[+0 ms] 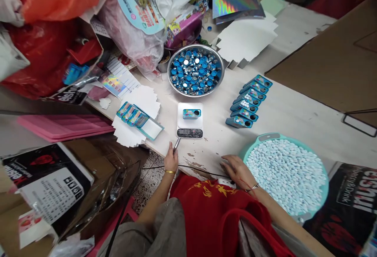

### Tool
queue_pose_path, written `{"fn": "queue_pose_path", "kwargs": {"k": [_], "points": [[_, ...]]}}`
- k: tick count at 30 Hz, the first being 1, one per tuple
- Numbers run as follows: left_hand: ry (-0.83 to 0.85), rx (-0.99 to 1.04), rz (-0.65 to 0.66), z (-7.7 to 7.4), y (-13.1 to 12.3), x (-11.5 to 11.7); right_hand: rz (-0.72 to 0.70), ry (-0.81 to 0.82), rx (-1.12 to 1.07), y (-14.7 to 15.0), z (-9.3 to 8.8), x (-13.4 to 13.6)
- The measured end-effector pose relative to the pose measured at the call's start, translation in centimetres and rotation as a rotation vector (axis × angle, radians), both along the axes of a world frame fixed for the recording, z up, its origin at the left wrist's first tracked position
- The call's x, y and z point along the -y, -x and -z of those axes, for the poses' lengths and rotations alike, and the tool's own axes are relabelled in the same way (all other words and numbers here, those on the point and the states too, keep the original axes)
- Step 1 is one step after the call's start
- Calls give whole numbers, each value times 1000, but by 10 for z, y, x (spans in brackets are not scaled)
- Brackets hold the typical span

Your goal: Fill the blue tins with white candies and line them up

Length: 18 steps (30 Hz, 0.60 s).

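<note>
My left hand (171, 159) is closed on a thin metal tool (176, 145) at the table's front edge, its tip pointing toward a small white scale (190, 125). A blue tin (191, 113) lies on the scale's plate. My right hand (237, 168) rests flat on the table with fingers spread, holding nothing, just left of a teal basin (265, 138) filled with white tablets (287, 174).
A steel bowl (176, 86) of blue caps sits behind the scale. A row of blue tins (249, 101) lies to the right, more tins (132, 115) on white cards to the left. Bags, boxes and cardboard crowd the left and far edges.
</note>
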<state>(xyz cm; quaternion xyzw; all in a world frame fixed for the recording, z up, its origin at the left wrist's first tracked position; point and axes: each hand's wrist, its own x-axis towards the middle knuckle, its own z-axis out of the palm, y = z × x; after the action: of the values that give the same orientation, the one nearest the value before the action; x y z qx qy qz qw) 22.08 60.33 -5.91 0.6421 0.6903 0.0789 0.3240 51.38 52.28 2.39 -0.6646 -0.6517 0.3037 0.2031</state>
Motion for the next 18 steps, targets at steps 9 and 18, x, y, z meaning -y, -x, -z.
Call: {"fn": "queue_pose_path", "kwargs": {"k": [9, 18], "points": [[-358, 171, 26, -36, -7, -39, 21, -39, 8, -1, -1, -4], [-291, -128, 696, -110, -79, -192, 116, -109, 1, 5, -22, -7]]}}
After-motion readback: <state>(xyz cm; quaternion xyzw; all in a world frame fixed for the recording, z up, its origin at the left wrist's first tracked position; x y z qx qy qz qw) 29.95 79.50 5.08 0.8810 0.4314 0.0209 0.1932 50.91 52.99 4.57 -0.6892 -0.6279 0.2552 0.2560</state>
